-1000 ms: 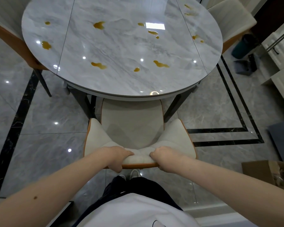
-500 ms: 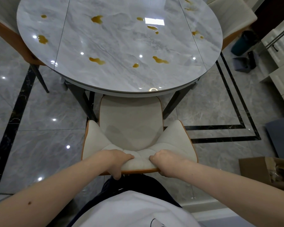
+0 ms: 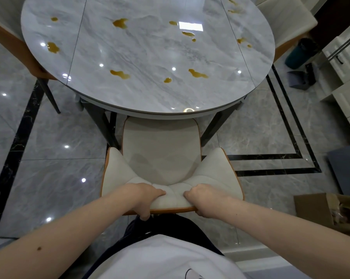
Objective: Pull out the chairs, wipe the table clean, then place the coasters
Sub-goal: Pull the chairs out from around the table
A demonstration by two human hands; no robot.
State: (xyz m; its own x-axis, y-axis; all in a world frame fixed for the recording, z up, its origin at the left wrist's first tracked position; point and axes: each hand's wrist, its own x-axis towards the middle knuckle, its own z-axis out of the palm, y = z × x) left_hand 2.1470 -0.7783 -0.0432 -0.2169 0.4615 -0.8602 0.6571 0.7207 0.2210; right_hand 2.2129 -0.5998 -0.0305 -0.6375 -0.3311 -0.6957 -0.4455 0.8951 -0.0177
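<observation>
A cream chair (image 3: pixel 160 150) with an orange-edged back stands in front of me, its seat almost wholly out from under the round grey marble table (image 3: pixel 150 97). My left hand (image 3: pixel 144 196) and my right hand (image 3: pixel 202 198) both grip the top of the chair's backrest, a short gap between them. Several amber liquid stains (image 3: pixel 119 74) dot the glossy tabletop. No cloth or coasters are in view.
A second chair (image 3: pixel 15 47) stands at the table's left and a third chair (image 3: pixel 287 19) at the far right. A cardboard box (image 3: pixel 327 212) sits on the floor at my right, with a teal bin (image 3: pixel 299 53) and white cabinets (image 3: pixel 347 91) beyond.
The chair has slid back toward me, so more of its seat shows beyond the table's edge. Both hands kept their grip on the backrest.
</observation>
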